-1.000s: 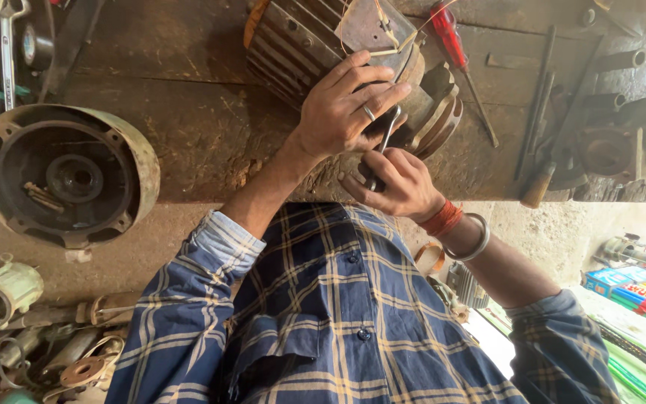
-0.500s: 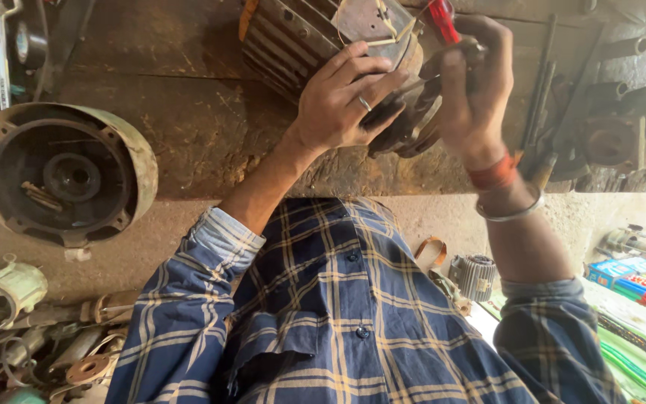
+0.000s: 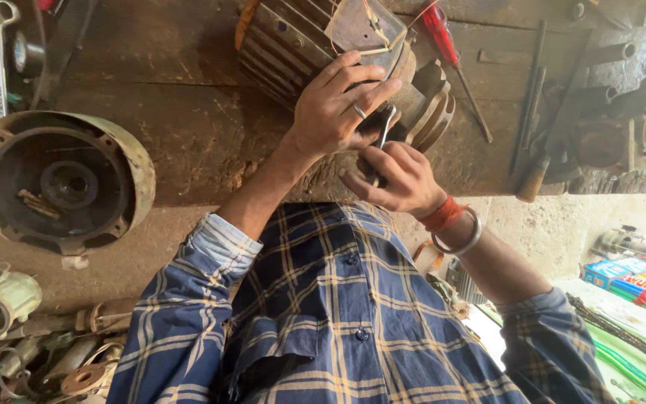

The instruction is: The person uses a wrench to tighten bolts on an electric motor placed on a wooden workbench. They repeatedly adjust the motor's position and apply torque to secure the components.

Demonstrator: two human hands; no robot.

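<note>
Right hand (image 3: pixel 398 179), centre of frame: fingers closed around the shank of a small spanner (image 3: pixel 383 135), its head set against the end of the electric motor (image 3: pixel 323 45). Left hand (image 3: pixel 338 108), ring on one finger, lies spread over the motor's finned casing just above, fingers curled on the end face, steadying it; it grips no tool. The motor sits at the top centre of the frame, on the wooden bench (image 3: pixel 173 135).

Judgement: the spanner wants full seating on the fastener before any turn; the fastener itself is hidden by the fingers. The left palm should bear down so the casing cannot roll.

Around: red-handled screwdriver (image 3: pixel 450 52) upper right, touching the motor; motor end cover (image 3: pixel 54 183) at left, well apart.
</note>
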